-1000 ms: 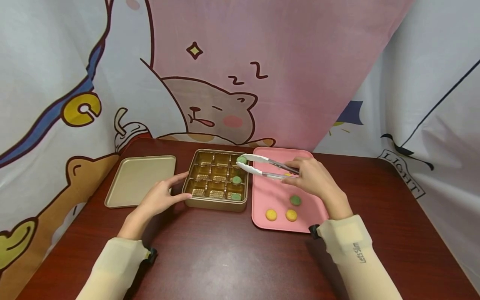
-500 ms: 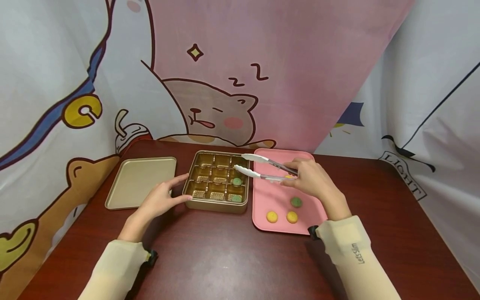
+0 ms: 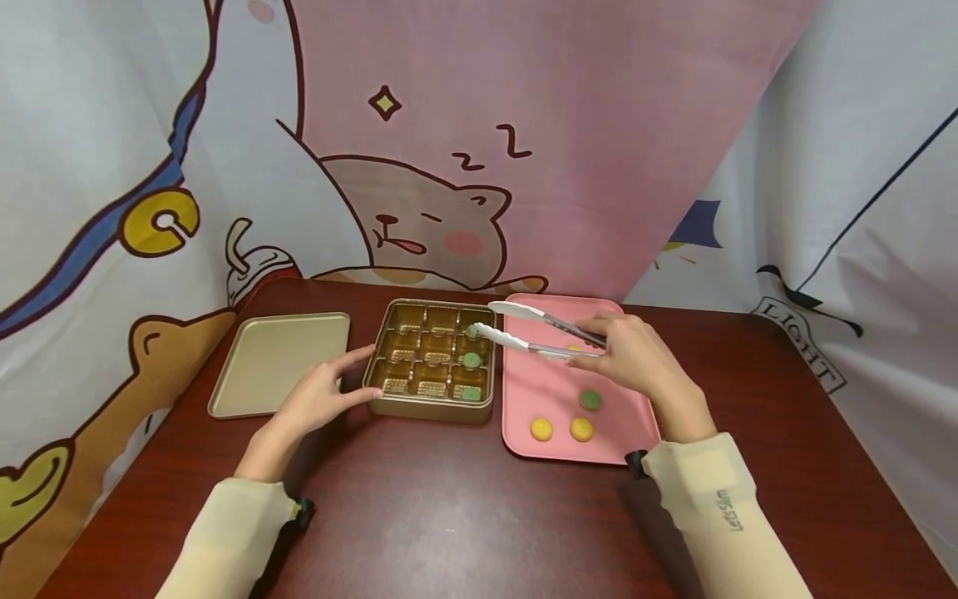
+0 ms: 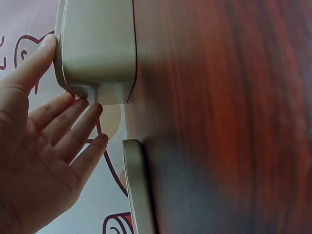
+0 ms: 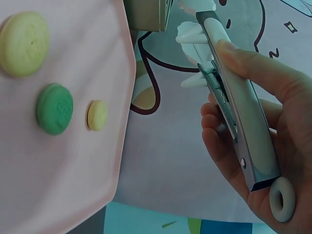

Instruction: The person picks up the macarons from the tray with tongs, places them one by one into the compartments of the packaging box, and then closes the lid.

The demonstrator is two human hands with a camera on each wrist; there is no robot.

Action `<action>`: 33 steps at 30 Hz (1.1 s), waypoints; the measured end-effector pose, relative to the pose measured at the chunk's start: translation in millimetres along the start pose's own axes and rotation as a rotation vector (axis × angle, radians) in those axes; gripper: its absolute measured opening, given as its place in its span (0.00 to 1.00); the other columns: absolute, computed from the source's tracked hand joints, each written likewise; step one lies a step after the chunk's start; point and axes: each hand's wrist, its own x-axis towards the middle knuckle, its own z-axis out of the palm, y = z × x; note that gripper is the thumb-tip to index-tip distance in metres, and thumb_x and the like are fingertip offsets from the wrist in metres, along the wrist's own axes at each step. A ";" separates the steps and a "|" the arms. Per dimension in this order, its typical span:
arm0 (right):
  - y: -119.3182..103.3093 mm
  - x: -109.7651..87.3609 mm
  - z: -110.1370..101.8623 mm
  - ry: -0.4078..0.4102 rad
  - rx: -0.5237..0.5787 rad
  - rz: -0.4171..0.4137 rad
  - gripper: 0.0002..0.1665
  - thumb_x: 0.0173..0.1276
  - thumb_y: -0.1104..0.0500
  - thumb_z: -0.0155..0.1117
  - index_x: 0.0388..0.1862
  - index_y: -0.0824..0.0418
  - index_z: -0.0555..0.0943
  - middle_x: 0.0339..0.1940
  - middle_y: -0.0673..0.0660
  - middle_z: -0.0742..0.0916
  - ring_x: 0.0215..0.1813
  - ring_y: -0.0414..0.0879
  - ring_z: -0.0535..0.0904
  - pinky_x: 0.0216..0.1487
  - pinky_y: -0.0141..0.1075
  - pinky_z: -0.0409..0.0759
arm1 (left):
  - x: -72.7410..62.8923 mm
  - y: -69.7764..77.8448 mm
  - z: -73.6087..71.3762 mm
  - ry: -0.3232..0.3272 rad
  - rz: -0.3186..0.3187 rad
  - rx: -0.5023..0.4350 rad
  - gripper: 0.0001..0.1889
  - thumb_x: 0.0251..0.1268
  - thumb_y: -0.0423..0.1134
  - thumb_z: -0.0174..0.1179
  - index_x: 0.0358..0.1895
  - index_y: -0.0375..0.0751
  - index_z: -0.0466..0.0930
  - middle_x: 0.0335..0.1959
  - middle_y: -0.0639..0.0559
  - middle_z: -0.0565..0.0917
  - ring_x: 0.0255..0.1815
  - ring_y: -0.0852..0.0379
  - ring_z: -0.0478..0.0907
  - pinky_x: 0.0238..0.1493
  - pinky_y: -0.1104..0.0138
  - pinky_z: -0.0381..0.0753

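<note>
My right hand [image 3: 632, 353] grips metal tongs [image 3: 560, 323] with white scalloped tips, seen close in the right wrist view. The tong arms are spread, with nothing pinched between them. One tip is beside a green macaron [image 3: 471, 332] in the back right compartment of a gold tin [image 3: 430, 408]. Below it in the same column sit a second green macaron [image 3: 471, 359] and a third green macaron [image 3: 471, 393]. With fingers extended, my left hand [image 3: 318, 395] touches the tin's left side. In the left wrist view its thumb and fingertips meet the tin near a corner.
Right of the tin lies a pink tray [image 3: 546, 395] with a green macaron [image 3: 590, 400] and several yellow macarons [image 3: 581, 429], one partly behind the tongs. At the left lies a flat gold lid [image 3: 277, 358]. A printed cloth [image 3: 419, 125] hangs behind the table.
The tongs have spread and let go of a green macaron, which now sits in the back right compartment. They have shifted slightly right. My left hand stays at the tin.
</note>
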 end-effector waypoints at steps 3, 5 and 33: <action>2.4 -5.2 -3.3 0.001 -0.003 0.004 0.33 0.57 0.48 0.78 0.59 0.60 0.83 0.50 0.60 0.88 0.46 0.55 0.82 0.48 0.52 0.79 | 0.1 0.1 0.3 0.002 0.007 -0.002 0.39 0.59 0.52 0.71 0.74 0.47 0.68 0.69 0.35 0.74 0.70 0.34 0.71 0.65 0.40 0.71; 4.2 -8.2 -4.8 0.004 -0.003 0.007 0.33 0.57 0.47 0.78 0.59 0.60 0.84 0.50 0.61 0.87 0.46 0.55 0.82 0.49 0.53 0.79 | 0.0 -0.2 0.5 0.004 0.006 0.001 0.39 0.59 0.52 0.71 0.74 0.47 0.68 0.69 0.35 0.74 0.69 0.34 0.71 0.64 0.40 0.71; 47.6 -58.1 -10.5 0.047 -0.055 0.094 0.32 0.56 0.48 0.78 0.56 0.63 0.84 0.39 0.58 0.86 0.36 0.50 0.76 0.36 0.41 0.72 | -0.7 -1.2 1.4 0.003 0.006 -0.013 0.39 0.59 0.52 0.71 0.73 0.46 0.68 0.70 0.36 0.73 0.70 0.34 0.70 0.66 0.39 0.70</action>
